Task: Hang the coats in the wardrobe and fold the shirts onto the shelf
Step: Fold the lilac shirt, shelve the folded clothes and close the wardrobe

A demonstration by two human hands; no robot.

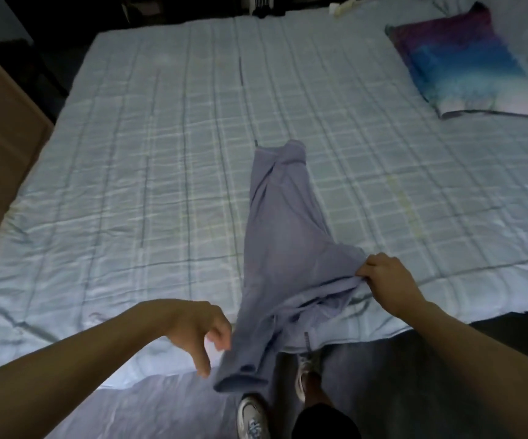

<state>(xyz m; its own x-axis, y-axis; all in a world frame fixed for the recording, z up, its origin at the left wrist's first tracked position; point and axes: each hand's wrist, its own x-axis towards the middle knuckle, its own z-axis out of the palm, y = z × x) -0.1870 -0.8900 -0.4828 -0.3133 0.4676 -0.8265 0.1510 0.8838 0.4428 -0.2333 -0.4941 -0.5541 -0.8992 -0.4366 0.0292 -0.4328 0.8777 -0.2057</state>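
Lying rumpled, lavender shirt (283,236) (long, narrow)

Just one shirt (280,248) here, a dusty lavender-blue one, lying lengthwise on the bed, already folded into a narrow strip. The far end points to 12 o'clock and lies flat. The near end is bunched and rumpled, with one sleeve drooping off the mattress edge toward 6 o'clock.

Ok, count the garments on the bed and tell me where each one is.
1. A lavender shirt lies lengthwise near the bed's front edge, its lower end hanging off. The right hand grips one side; the left hand is beside the other. None seem hidden.
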